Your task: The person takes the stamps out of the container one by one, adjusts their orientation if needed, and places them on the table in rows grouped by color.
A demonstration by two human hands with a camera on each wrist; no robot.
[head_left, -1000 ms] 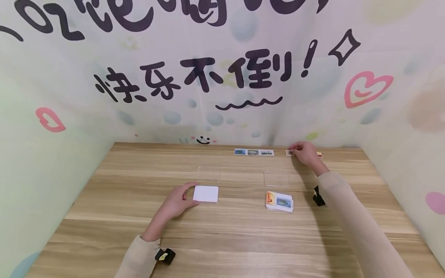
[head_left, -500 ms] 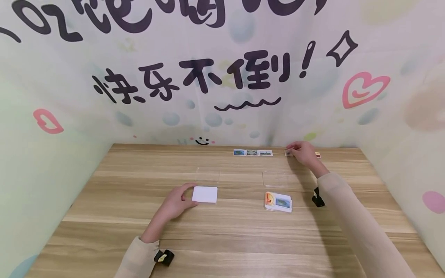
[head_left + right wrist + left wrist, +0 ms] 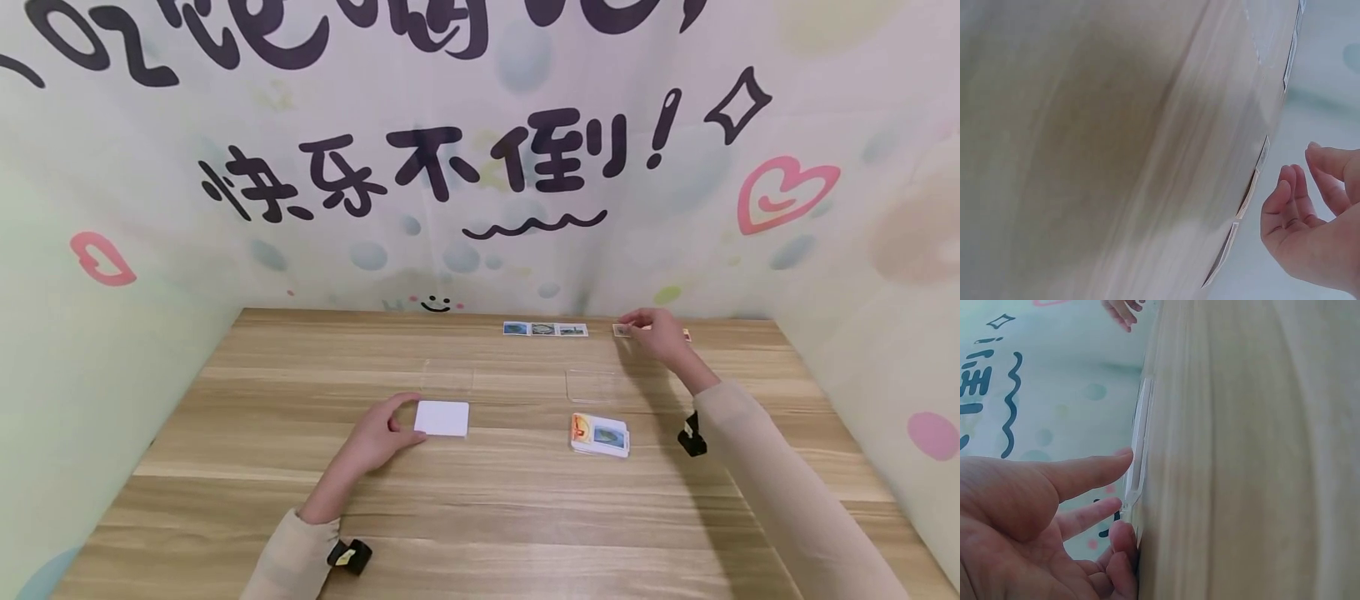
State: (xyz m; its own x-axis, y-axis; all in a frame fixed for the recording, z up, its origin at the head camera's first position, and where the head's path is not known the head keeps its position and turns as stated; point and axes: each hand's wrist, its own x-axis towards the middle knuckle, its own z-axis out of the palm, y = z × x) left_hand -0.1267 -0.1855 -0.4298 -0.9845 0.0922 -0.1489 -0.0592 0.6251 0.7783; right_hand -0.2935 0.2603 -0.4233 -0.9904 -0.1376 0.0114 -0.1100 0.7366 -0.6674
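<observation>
My left hand (image 3: 381, 429) holds the left side of a stack of white cards (image 3: 447, 419), thumb at the near corner and forefinger at the far one. In the left wrist view, its thumb and fingers meet the edge of the stack (image 3: 1140, 437) from opposite sides. At the back right, my right hand (image 3: 662, 335) hovers over a row of small stamp-like pictures (image 3: 620, 331) and hides its middle. Its fingers are bent loosely towards the thumb, with a gap between them, and nothing shows in them in the right wrist view.
Three stamp-like pictures (image 3: 544, 329) lie in a row at the back. Two clear plastic cases or lids (image 3: 591, 386) lie in the middle. Nearer me is a pile of cards (image 3: 600, 435) with a picture on top. A printed cloth wall (image 3: 360, 267) stands behind the table.
My right wrist and forearm have shifted slightly to the right and nearer, with the fingertips still at the row of stamp-like pictures. The left hand keeps its hold on the card stack.
</observation>
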